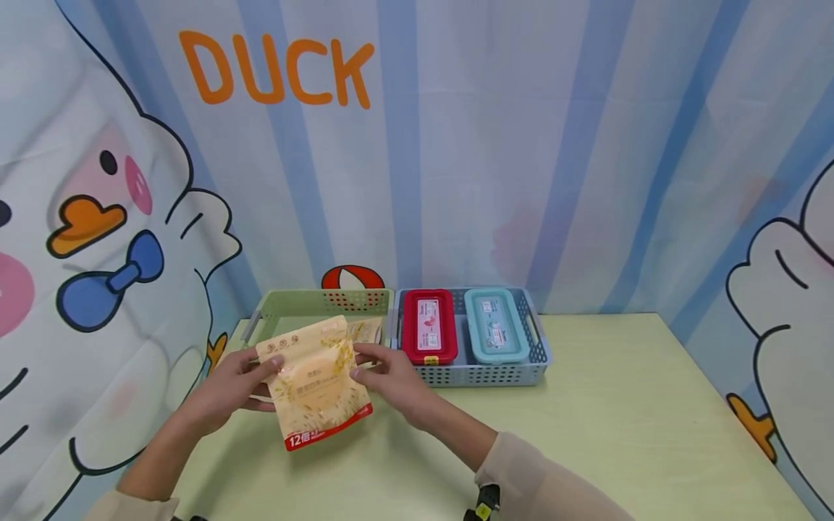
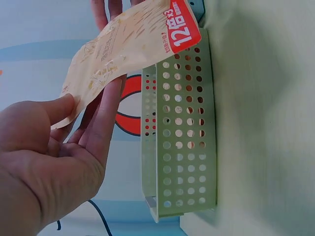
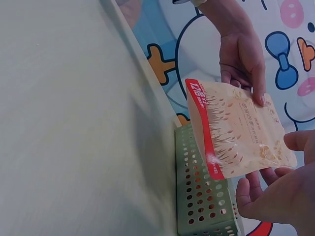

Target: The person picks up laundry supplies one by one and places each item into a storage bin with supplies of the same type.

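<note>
A cream-yellow flat pouch [image 1: 319, 383] with a red band along its bottom edge is held up in front of the green basket [image 1: 287, 307], tilted. At its left edge my left hand [image 1: 224, 391] pinches it, thumb on the front and fingers behind. My right hand [image 1: 404, 383] holds the right edge between thumb and fingers. In the right wrist view both hands grip the pouch [image 3: 236, 132] on its two sides, above the tabletop. Inside the green basket another cream packet [image 1: 366, 331] shows, partly hidden behind the pouch.
To the right stands a blue-grey basket [image 1: 482, 375] touching the green one. It holds a red-lidded box [image 1: 428, 325] and a light-teal box [image 1: 497, 325]. A pale yellow-green table [image 1: 619, 405] extends to the right. Behind hangs a striped curtain [image 1: 482, 145] with duck prints.
</note>
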Demonstrator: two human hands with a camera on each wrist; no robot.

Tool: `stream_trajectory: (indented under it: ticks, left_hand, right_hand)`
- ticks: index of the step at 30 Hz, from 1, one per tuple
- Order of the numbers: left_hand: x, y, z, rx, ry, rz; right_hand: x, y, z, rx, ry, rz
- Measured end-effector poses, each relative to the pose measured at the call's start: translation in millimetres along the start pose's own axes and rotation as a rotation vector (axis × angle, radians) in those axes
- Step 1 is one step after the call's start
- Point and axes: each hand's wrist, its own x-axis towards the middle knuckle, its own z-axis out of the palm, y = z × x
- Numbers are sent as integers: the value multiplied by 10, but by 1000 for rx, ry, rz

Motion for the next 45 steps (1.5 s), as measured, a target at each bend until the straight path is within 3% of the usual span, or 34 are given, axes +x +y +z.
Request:
stream_trajectory:
  ticks: [7,15,21,26,32,37,45]
  left_hand:
    - [-7,72,59,-11,10,37]
    - [-25,186,110,-12,93,125]
    - [-10,218,169,-102,160,154]
    - [45,207,227,-206,212,142]
    - [100,153,266,-245,257,127]
    - [116,150,297,-269,254,143]
    - [142,190,351,-299,182,159]
  right_hand:
    - [45,15,-71,-2,24,-26]
    - [71,76,-156,32,57,-17]
    - [84,151,-195,139,56,0]
    - [93,170,-223,242,54,-4]
    - [106,117,-255,286,64,15]
    - [121,51,-288,290,100,23]
    - [127,-30,-318,304,172,-26]
